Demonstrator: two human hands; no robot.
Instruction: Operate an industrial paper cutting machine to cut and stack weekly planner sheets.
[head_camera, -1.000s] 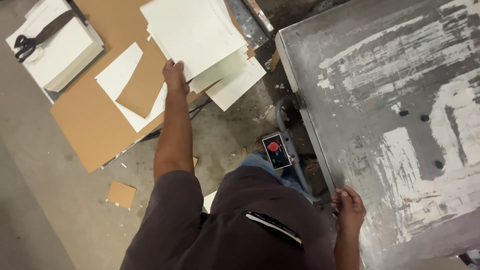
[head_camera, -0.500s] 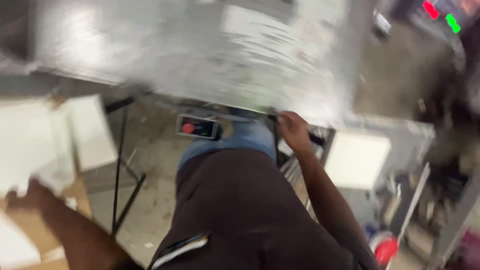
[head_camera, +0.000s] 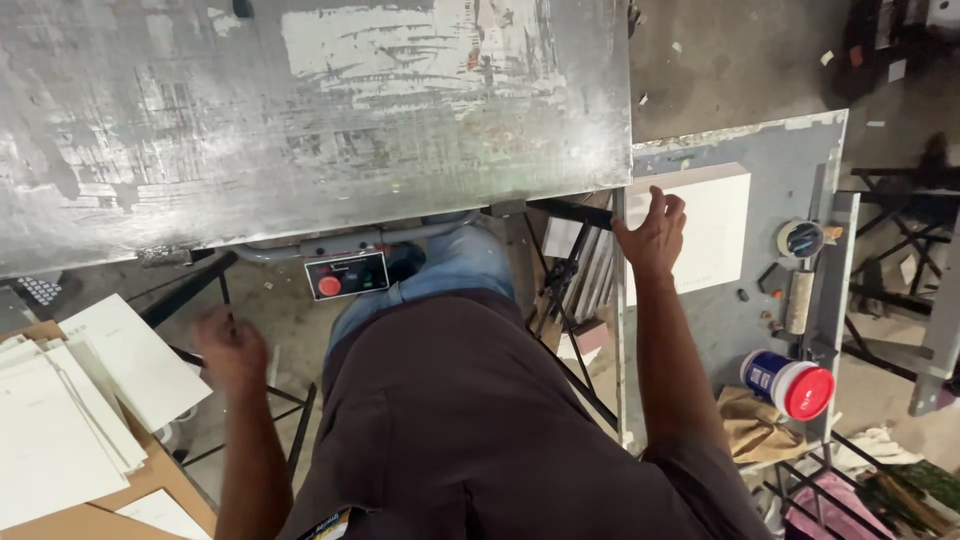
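I am looking down past my dark shirt at my two hands. My right hand (head_camera: 652, 232) is up by the near corner of a stack of white boards (head_camera: 706, 228). My fingers (head_camera: 668, 208) are spread open and hold nothing. They sit at the left edge of the stack, right at it, but I cannot tell if they touch it.

The stack lies flat on a small grey worktop (head_camera: 790, 150) on my right side. From my fingers it goes off to the right and a little away from me. It looks nearly square, so I see no long side to speak of. My right hand is much nearer to it than my left.

My left hand (head_camera: 230, 350) hangs low on the other side, over the floor. It is blurry, so I cannot tell if those fingers are open or closed. I see nothing in it. Beside it, to the left, lie more white sheets (head_camera: 70, 420) fanned out on brown cardboard (head_camera: 140, 500).

In front of me is a big, scratched metal table (head_camera: 300, 110). Under its edge sits a little box with a red button (head_camera: 345, 276).

Past the white stack I see a roll of tape (head_camera: 800, 239). Nearer to me stands a white tub with a red lid (head_camera: 788, 383), and a crumpled brown paper bag (head_camera: 752, 425) lies just beside it.
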